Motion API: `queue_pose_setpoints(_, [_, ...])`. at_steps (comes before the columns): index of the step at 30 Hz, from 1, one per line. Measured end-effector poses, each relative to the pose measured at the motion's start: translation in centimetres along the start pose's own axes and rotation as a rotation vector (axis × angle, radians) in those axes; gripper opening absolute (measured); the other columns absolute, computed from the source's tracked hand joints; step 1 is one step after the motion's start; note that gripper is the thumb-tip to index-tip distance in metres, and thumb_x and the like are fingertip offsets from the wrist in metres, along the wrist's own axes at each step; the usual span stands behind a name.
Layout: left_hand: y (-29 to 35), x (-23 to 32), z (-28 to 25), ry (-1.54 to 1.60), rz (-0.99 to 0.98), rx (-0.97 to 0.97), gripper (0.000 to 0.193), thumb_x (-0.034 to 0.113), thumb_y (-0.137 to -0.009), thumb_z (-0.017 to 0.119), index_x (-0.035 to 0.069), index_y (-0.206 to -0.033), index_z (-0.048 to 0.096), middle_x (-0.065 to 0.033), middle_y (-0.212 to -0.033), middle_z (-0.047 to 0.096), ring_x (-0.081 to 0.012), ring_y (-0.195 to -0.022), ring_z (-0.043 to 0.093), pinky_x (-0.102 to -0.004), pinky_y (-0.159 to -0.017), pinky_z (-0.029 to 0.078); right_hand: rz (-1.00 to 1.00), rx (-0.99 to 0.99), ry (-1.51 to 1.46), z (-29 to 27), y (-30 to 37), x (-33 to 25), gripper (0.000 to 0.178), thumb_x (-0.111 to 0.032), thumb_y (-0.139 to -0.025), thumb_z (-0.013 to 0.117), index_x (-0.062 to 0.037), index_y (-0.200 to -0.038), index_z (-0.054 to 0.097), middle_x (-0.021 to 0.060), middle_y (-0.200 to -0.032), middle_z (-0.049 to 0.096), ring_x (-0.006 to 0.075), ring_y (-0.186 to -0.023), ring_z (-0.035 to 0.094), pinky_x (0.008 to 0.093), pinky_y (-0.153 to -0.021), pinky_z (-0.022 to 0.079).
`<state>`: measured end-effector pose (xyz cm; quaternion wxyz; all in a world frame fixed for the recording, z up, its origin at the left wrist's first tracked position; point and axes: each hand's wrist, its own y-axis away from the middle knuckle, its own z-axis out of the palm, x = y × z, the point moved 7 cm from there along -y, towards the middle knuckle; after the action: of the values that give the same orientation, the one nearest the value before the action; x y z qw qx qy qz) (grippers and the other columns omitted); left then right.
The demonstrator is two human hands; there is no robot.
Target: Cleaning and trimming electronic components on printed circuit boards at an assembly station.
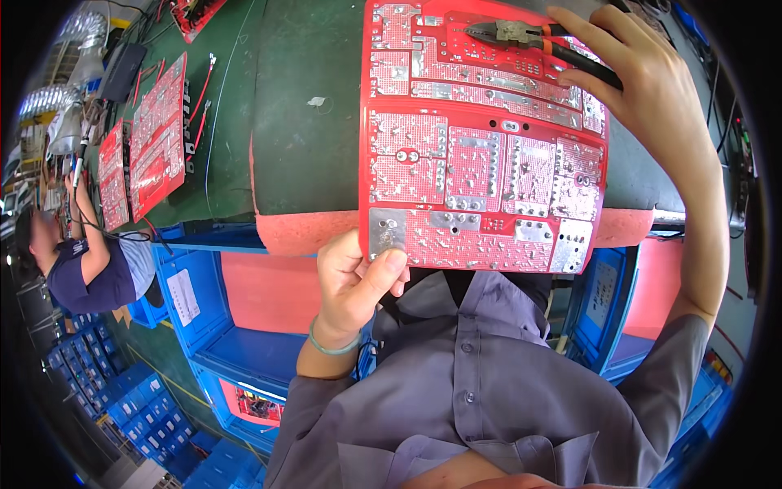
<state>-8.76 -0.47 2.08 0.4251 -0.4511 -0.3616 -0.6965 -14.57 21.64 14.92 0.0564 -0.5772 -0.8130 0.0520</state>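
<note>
A large red circuit board (476,167), solder side up, is held over the near edge of the green work surface. My left hand (354,285) grips its near left corner, with the thumb on a silvery solder patch and the fingers underneath. At the far right of the board, my right hand (643,81) is closed on pliers (521,34) with black and orange handles. Their pointed metal jaws face left over the board's far part; whether the tips touch it I cannot tell.
On the green mat (314,155) to the left stand more red circuit boards (163,134) with wires. Blue crates (269,350) with pink lining stand below the table edge. At the far left another person (90,261) works with raised hands near flexible silver ducts (53,99).
</note>
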Motion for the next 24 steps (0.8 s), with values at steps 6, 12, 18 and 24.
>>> queue_pose_setpoints(6, [-0.1,-0.2,-0.1,0.025,0.019,-0.021,0.009,0.003,-0.085,0.053,-0.002,-0.079,0.056,-0.0057,-0.068,0.057,-0.0062,-0.055,0.052,-0.0204,-0.049,0.042,0.001,-0.064,-0.696,3.4,0.3,4.5,0.049,-0.027,-0.077,0.065,-0.0117,-0.122,0.053,0.011,-0.087,0.056,0.03,-0.076,0.054,0.0375,-0.072,0.045])
queue_pose_setpoints(12, [-0.2,-0.2,0.0,0.023,0.008,-0.017,0.009,0.003,-0.085,0.053,-0.002,-0.079,0.056,-0.0053,-0.068,0.057,-0.0064,-0.055,0.052,-0.0205,-0.049,0.042,-0.064,0.03,-0.05,0.6,0.2,1.9,0.045,-0.028,-0.075,0.067,-0.007,-0.113,0.056,0.0119,-0.088,0.053,0.028,-0.081,0.053,0.0354,-0.075,0.044])
queue_pose_setpoints(18, [-0.3,-0.2,-0.1,0.023,0.013,-0.029,0.009,0.003,-0.085,0.054,-0.002,-0.078,0.056,-0.0053,-0.068,0.057,-0.0066,-0.055,0.052,-0.02,-0.049,0.042,-0.073,0.086,0.285,-1.2,0.3,-0.6,0.048,-0.033,-0.072,0.069,-0.0061,-0.109,0.058,0.0114,-0.092,0.051,0.0262,-0.087,0.052,0.0348,-0.077,0.044])
queue_pose_setpoints(24, [-0.4,-0.2,0.0,0.038,0.008,-0.029,0.008,0.003,-0.085,0.054,-0.002,-0.078,0.056,-0.0052,-0.068,0.058,-0.0065,-0.054,0.052,-0.0197,-0.048,0.042,-0.077,0.036,0.092,1.4,0.8,2.8,0.039,-0.025,-0.083,0.059,-0.0053,-0.117,0.055,0.0137,-0.082,0.057,0.0301,-0.075,0.055,0.0338,-0.07,0.044])
